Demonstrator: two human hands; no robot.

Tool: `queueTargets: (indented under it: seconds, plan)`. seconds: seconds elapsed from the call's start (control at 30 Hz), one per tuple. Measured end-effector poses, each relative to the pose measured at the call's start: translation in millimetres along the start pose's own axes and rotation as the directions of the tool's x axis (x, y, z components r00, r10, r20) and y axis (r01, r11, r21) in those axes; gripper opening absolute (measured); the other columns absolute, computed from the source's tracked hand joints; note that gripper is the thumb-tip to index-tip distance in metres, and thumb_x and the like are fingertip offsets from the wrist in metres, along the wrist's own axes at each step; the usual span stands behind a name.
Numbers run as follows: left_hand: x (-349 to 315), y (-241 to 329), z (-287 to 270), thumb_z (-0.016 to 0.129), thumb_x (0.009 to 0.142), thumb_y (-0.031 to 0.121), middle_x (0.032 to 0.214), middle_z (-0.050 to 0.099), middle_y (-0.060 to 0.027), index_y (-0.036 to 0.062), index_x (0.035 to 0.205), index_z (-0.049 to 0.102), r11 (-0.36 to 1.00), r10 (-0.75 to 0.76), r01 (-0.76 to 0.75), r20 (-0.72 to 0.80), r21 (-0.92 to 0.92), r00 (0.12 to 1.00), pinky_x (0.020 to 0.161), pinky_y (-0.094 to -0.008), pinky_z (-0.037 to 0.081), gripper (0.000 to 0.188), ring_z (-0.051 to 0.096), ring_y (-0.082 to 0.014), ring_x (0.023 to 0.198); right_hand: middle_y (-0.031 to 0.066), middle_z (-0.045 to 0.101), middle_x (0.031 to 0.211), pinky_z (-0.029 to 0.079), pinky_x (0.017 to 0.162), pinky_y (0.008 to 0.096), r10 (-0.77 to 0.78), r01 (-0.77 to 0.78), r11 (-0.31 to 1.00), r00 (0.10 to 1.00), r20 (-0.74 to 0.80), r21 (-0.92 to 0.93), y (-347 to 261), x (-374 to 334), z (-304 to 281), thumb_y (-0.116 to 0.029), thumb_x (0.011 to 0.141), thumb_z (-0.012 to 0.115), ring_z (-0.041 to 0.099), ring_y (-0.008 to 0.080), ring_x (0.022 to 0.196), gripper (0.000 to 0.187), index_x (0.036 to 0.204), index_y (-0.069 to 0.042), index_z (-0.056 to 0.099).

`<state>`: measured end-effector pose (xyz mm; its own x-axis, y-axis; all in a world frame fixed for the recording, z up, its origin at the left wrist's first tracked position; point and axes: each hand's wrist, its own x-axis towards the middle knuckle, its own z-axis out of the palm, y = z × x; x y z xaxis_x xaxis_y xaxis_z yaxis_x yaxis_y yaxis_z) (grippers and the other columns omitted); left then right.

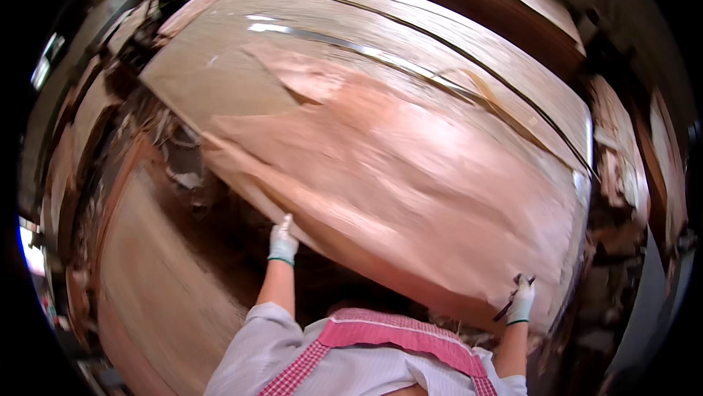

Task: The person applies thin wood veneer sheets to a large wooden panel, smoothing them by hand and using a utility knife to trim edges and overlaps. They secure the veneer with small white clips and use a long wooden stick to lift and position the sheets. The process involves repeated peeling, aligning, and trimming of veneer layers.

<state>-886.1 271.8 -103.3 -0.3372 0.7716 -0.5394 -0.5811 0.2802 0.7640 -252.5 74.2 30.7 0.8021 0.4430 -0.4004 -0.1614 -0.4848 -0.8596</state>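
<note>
A large pinkish-brown wood veneer sheet point(410, 169) lies wrinkled across the table point(190, 73) in front of me. Its near edge sags over the table's side. My left hand point(284, 241), in a white glove with a green cuff, is closed on that near edge. Over the sheet's right end, my right hand point(521, 301), gloved the same way, is closed around a thin dark tool point(504, 311). The tool's kind is blurred. A second, overlapping piece of veneer point(307, 73) shows at the sheet's far left.
A metal strip point(351, 46) and a dark line point(439, 37) run along the table's far part, with a curled veneer strip point(487, 95) near them. Left of me stands a stack of pale boards point(161, 264). Veneer scraps point(187, 176) litter the floor. More stacked sheets point(619, 147) stand at right.
</note>
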Motion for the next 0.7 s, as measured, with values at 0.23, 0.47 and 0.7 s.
queueTargets:
  seconds: [0.23,0.47,0.7]
  plan:
    - [-85,75,36,0.063,0.088,0.011,0.110,0.061,-0.0083,0.0035,0.120,0.053,0.962,0.259,-0.263,0.053,0.075,0.964,0.084,-0.0346,0.052,0.034,0.059,-0.0198,0.098,0.0017,0.051,0.073,0.042,0.045,0.0269,0.529,-0.406,0.756,0.840,-0.116,0.513,136,-71,-87,-0.032,0.085,0.069,0.049,0.0146,0.056,0.033,0.106,-0.011,0.054]
    - [-78,60,-15,0.062,0.085,0.006,0.113,0.060,-0.0086,-0.0017,0.119,0.053,0.935,0.321,-0.292,-0.129,0.202,0.938,0.090,-0.0325,0.047,0.036,0.057,-0.0194,0.099,-0.0042,0.048,0.070,0.029,0.035,0.0205,0.463,-0.325,0.730,0.883,-0.084,0.601,172,-71,-81,-0.026,0.092,0.059,0.042,0.0062,0.050,0.014,0.086,-0.016,0.052]
    - [-50,37,-17,0.063,0.081,0.007,0.107,0.061,-0.0117,-0.0044,0.113,0.057,0.954,0.250,-0.248,0.008,0.166,0.968,0.087,-0.0389,0.051,0.034,0.060,-0.0250,0.093,-0.0034,0.037,0.051,0.027,0.033,0.0257,0.490,-0.351,0.642,0.872,-0.013,0.681,163,-96,-84,-0.028,0.092,0.045,0.032,0.0125,0.036,0.027,0.067,-0.018,0.042]
